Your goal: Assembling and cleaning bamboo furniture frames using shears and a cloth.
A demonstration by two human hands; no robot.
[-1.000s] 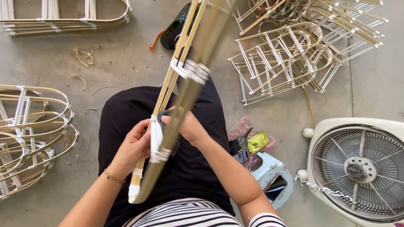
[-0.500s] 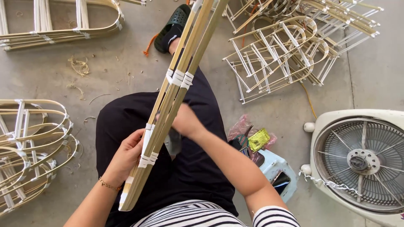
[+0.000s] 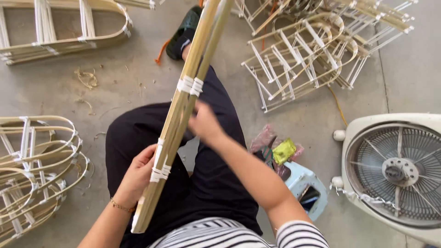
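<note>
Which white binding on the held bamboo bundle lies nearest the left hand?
The lower binding, right at the left hand; the upper binding sits farther up the bundle.

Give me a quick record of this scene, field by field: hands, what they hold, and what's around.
left hand: grips bamboo strip bundle near its lower white binding
right hand: beside the bundle, grip unclear
bundle: tilted, crossing the lap
right side: white fan, pale blue stool
floor: bamboo frames
</note>
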